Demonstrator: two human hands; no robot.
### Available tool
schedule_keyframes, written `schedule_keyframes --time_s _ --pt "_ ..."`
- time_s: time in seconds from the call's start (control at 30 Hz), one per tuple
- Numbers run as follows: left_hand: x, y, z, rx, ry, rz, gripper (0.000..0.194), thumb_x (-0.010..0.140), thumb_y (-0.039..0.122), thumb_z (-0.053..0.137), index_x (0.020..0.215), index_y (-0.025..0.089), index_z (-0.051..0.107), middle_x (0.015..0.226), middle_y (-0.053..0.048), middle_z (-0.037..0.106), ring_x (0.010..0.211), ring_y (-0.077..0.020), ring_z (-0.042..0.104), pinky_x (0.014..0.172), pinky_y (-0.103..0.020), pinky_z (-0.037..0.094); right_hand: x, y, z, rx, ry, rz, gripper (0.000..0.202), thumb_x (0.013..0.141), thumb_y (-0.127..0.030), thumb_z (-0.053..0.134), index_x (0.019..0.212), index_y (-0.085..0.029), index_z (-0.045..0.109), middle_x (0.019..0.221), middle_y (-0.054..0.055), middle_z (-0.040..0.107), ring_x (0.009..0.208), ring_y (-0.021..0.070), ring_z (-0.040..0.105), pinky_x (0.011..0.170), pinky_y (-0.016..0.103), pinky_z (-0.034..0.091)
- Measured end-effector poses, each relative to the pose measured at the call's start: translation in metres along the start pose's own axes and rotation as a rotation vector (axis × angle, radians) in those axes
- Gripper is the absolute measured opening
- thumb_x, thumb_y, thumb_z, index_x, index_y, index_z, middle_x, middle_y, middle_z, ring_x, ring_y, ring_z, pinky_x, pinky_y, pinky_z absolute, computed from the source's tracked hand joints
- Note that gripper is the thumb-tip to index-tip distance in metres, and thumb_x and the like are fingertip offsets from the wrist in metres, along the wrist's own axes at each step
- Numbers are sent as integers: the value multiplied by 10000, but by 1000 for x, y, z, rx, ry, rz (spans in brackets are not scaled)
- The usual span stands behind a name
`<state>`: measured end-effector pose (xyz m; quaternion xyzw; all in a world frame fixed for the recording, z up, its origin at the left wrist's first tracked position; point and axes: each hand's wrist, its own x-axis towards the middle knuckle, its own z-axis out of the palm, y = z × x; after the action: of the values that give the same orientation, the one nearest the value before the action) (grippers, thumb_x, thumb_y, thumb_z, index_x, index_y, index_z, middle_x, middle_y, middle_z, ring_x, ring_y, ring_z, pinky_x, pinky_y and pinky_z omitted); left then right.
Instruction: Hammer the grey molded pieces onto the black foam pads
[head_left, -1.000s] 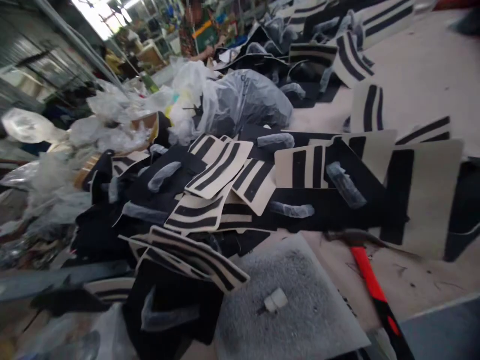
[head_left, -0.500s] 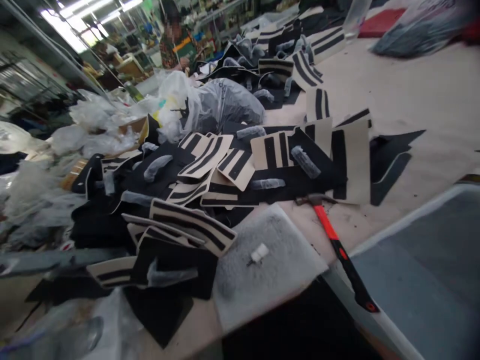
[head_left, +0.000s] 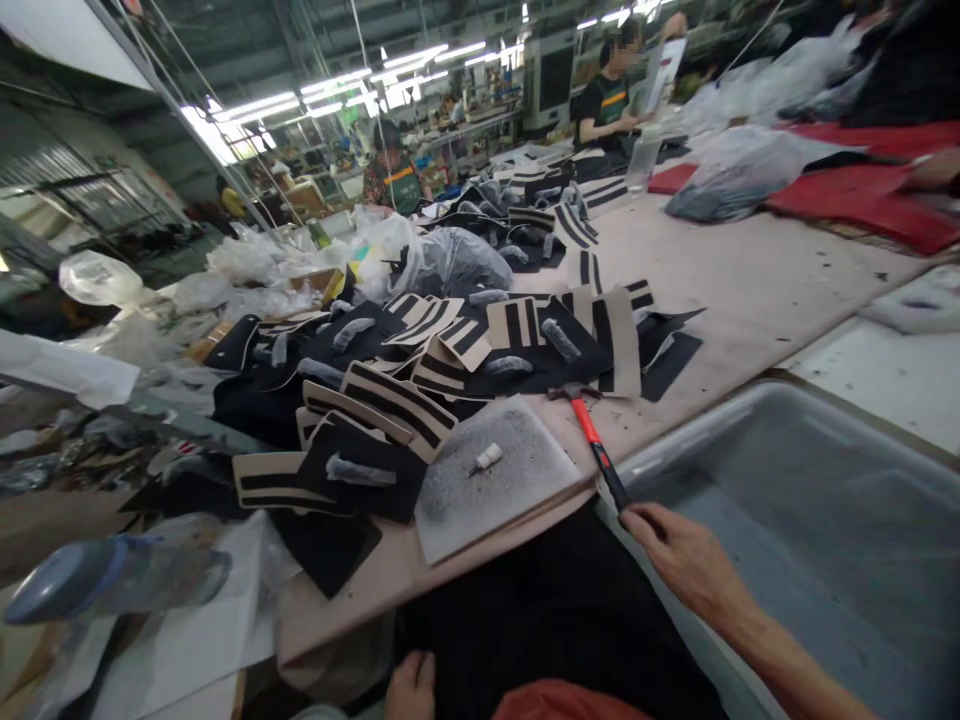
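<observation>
My right hand (head_left: 679, 555) has its fingers closed on the black handle end of a hammer (head_left: 592, 430), whose head rests on the pinkish table. My left hand (head_left: 411, 688) is low at the bottom edge, beside the dark cloth over my lap; its fingers are curled, and what they hold, if anything, is hidden. A speckled white board (head_left: 457, 510) lies at the table's front edge with a small white piece (head_left: 489, 457) on it. Left of and behind the board spread black panels (head_left: 375, 475) with plastic-wrapped handles, and beige panels with black stripes (head_left: 401, 410).
A grey plastic bin (head_left: 757, 410) stands at the right. At the left are a large plastic bottle (head_left: 120, 578) and heaps of clear bags (head_left: 247, 265). Red material (head_left: 862, 200) lies far right, a hand near it. Two people (head_left: 401, 185) (head_left: 606, 105) are beyond the table.
Both my hands have come into view, the right one closed on the hammer's handle. The view has tilted up, showing more of the room, the bin and the second person.
</observation>
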<state>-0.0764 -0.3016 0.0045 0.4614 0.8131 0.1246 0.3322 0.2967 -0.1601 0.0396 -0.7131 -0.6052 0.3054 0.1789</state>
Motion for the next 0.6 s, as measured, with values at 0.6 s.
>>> schedule_keyframes --time_s 0.6 --pt "147 257 2 577 118 576 79 914 206 560 957 160 607 1075 -108 603 1074 -257 564 897 -354 476 152 -27 -8 -484 -59 -51 320 947 -358 450 1148 -121 527 1062 168 639 961 301 655 780 368 436"
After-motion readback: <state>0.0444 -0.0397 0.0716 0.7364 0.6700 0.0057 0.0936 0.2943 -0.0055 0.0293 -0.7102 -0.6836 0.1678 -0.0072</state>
